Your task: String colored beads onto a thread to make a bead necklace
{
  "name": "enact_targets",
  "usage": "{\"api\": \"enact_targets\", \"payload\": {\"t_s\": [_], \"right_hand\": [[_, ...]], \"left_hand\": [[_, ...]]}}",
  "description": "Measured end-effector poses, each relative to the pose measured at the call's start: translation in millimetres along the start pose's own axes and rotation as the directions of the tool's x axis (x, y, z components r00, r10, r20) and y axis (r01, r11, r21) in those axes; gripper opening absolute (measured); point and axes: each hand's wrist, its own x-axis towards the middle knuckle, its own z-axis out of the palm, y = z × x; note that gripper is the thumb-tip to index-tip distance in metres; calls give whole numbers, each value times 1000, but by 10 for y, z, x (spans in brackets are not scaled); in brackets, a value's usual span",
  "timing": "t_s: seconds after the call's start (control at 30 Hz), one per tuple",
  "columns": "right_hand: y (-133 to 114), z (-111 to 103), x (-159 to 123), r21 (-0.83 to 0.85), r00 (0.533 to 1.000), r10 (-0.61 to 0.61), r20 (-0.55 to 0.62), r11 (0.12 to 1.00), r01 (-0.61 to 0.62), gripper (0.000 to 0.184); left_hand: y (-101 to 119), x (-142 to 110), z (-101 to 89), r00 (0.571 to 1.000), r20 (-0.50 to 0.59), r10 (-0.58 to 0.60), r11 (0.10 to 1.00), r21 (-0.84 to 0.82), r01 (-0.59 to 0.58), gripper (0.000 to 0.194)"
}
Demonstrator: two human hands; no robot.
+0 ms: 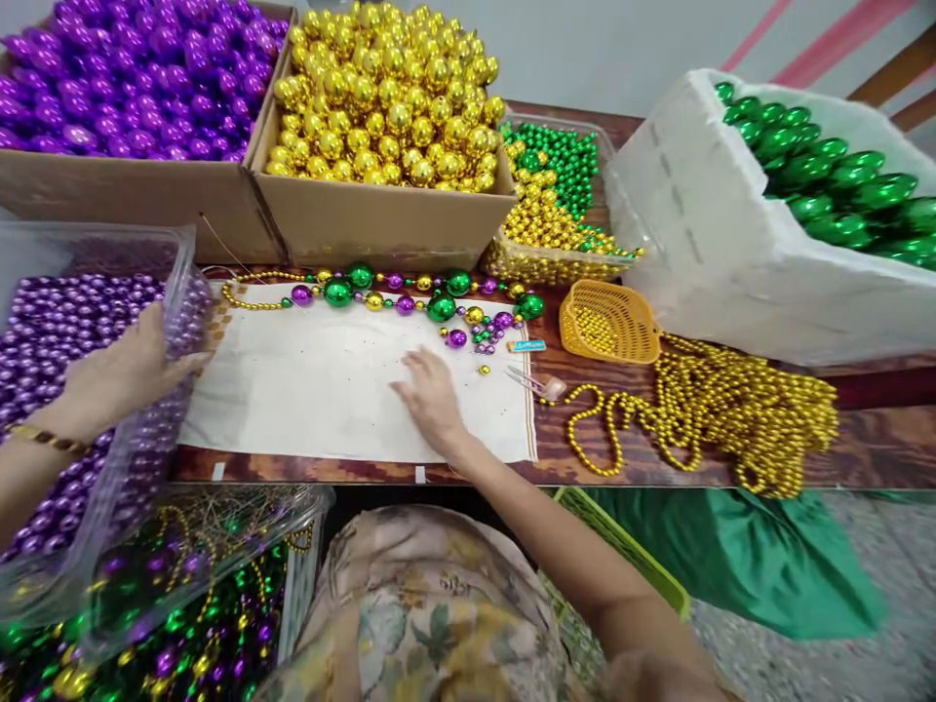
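My left hand [121,375] is at the edge of a clear plastic bin of small purple beads [65,302], with its thumb and fingers apart and nothing visible in them. Over a white cloth [292,380] my right hand [431,395] is spread open and slightly blurred; I cannot tell whether it touches the cloth. Along the cloth's far edge lies a bead necklace [338,292] of green, purple and gold balls. Near its right end are a loose purple ball [456,338], several small purple beads [484,336] and one gold bead [484,370].
Cardboard boxes of purple balls [146,78] and gold balls [387,107] stand behind. To the right are snips [545,385], a yellow basket [610,322], gold bead strings [746,409] and a white foam box [694,224]. Finished strands fill a bin [182,624] below left.
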Motion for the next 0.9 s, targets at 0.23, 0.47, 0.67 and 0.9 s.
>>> {"api": "enact_targets", "payload": {"t_s": [0.23,0.47,0.67,0.9], "right_hand": [[1377,-428,-1025,-355,999,-22,-37,935,7,65],[1537,-441,-1107,-443,980,-195,-42,883,156,76],[1604,-520,-1175,-438,975,-219,-46,881,177,78],[1692,-593,-1238,-401,975,-219,-24,896,191,78]], "left_hand": [[116,-60,-84,993,-65,-98,989,106,104,59],[98,-68,-163,977,-106,-185,975,107,196,59],[-34,-18,-176,966,-148,-213,973,56,223,63],[-80,-1,-197,959,-163,-232,971,9,237,64]]}}
